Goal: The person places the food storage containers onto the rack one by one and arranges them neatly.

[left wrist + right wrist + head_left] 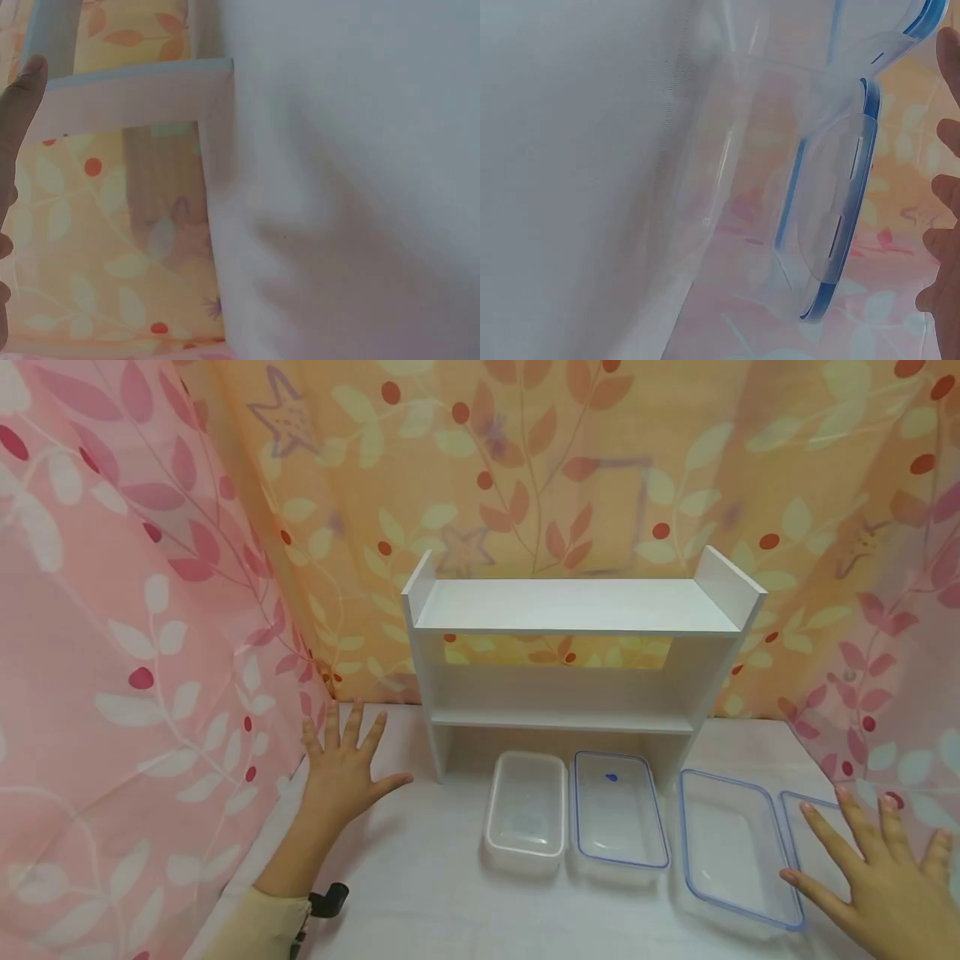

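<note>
Your left grip (341, 781) is spread, empty; your right grip (892, 881), also spread, hovers over the outermost clear box (821, 808). Three more boxes (618, 814) stand between the grips. Judged: handling not begun; lifting would call for fingers closing on a rim.

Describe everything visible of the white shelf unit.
The white shelf unit looks like painted board: two side panels joined by two horizontal shelves, the panels rising above the upper one. Orange floral cloth shows through the open back between shelves. It stands upright on the white-covered table. The left hand and right hand don't touch it; contact with the plastic containers is unclear.
</note>
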`<action>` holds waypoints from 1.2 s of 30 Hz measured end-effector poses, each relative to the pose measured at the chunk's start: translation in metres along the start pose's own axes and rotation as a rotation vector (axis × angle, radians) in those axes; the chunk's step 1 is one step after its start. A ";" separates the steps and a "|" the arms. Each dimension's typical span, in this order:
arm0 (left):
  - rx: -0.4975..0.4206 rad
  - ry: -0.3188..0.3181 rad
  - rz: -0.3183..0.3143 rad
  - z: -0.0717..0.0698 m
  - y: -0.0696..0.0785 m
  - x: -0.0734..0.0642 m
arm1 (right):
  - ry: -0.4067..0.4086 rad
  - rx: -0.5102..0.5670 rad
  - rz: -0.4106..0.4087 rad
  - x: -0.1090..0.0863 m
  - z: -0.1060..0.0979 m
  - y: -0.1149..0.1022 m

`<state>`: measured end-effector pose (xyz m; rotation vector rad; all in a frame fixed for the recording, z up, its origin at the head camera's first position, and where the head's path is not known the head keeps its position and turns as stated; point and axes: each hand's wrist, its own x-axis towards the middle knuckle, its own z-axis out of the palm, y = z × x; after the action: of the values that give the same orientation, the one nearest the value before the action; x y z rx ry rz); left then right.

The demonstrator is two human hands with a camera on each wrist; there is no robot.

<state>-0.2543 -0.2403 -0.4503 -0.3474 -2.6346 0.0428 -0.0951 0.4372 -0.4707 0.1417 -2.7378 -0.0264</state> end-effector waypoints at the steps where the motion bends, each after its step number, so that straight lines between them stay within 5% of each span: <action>1: -0.015 0.005 -0.007 0.001 0.001 0.001 | 0.004 0.007 0.005 0.000 0.000 0.001; 16: -0.275 0.052 -0.133 0.016 0.016 0.014 | 0.144 0.148 0.082 -0.017 0.015 0.012; 22: -0.503 0.081 -0.192 0.022 0.029 0.015 | 0.244 0.235 0.122 -0.021 0.016 0.012; 30: -0.820 0.121 -0.297 0.036 0.045 0.015 | 0.246 0.291 0.221 -0.025 0.020 0.015; 36: -0.976 0.185 -0.365 0.042 0.055 0.016 | 0.334 0.376 0.249 -0.029 0.023 0.019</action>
<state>-0.2746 -0.1815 -0.4852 -0.1501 -2.3018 -1.3368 -0.0789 0.4590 -0.5025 -0.0866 -2.3787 0.5334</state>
